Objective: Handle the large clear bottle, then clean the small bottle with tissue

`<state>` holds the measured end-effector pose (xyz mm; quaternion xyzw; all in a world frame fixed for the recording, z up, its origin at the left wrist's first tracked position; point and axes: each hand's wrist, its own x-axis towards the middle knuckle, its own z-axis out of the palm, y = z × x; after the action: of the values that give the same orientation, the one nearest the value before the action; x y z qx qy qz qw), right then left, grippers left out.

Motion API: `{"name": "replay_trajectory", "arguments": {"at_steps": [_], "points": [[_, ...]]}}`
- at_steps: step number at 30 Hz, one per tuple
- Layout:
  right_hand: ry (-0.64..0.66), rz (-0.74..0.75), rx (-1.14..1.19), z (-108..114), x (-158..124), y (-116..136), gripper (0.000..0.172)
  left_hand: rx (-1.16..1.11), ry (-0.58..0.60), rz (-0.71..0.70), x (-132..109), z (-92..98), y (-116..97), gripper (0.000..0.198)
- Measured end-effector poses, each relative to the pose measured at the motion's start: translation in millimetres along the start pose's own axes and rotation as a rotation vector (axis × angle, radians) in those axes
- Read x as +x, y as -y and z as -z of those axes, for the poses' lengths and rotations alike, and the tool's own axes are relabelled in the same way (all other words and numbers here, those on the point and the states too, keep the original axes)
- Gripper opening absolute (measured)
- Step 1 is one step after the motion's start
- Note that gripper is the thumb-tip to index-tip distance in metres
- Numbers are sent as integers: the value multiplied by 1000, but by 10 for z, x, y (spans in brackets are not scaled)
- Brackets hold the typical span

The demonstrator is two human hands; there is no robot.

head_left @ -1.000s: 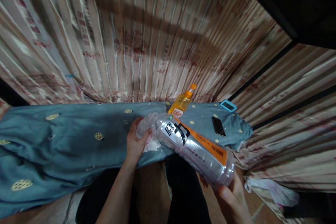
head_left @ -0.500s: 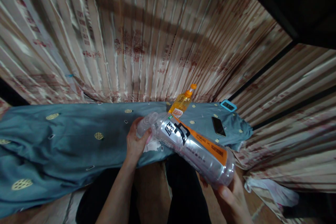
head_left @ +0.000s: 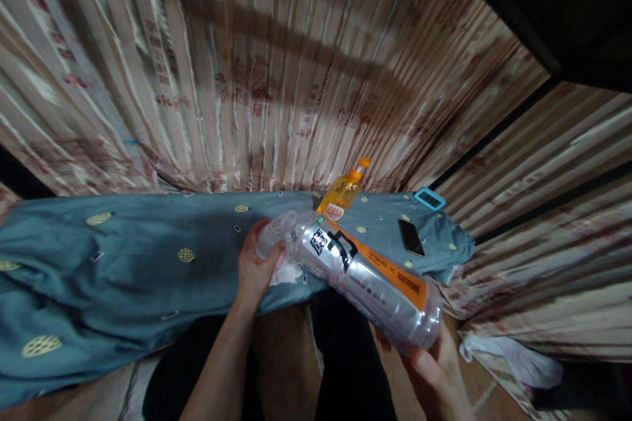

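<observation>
Orange-labelled drink bottle (head_left: pixel 355 270): aslant in front of me, neck toward 10 o'clock, base toward 4, above the near edge of the teal cloth-covered surface (head_left: pixel 148 243) and my legs (head_left: pixel 345 348).
Left hand (head_left: pixel 254 270): fingers and thumb wrapped round a small clear plastic container (head_left: pixel 269 237), just off the bottle's neck at 10 o'clock.
Right hand (head_left: pixel 439 371): thumb and fingers curled round the bottle's base, bearing it from 4 o'clock.
Where the mouths meet: they overlap in my view; I cannot tell whether they touch or whether any liquid runs.
Last second: no visible shift; both hands, the bottle and the container keep their place and slant.
What that means: I judge this a steady hold, where keeping the two openings lined up matters most.
White tissue (head_left: pixel 287 274): at the bottle's 9 o'clock, partly behind my left hand.
Yellow pump bottle (head_left: pixel 342 191): beyond, toward 11 o'clock, unmoved.
Smartphone (head_left: pixel 411 237): near 2 o'clock; the blue-rimmed digital clock (head_left: pixel 429 198) lies past it, toward 1.
</observation>
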<state>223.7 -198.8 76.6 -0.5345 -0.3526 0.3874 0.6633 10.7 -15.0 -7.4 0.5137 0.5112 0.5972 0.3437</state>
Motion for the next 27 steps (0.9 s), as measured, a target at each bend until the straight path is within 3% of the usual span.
{"name": "replay_trajectory", "arguments": {"at_steps": [13, 20, 27], "points": [[10, -18, -6, -30, 2, 35, 107, 31, -19, -20, -1, -9, 11, 55], [2, 5, -10, 76, 22, -75, 105, 27, -20, -4, 2, -6, 5, 55], [-17, -20, -9, 53, 7, -32, 96, 20, -6, 1, 0, -2, -25, 58]]}}
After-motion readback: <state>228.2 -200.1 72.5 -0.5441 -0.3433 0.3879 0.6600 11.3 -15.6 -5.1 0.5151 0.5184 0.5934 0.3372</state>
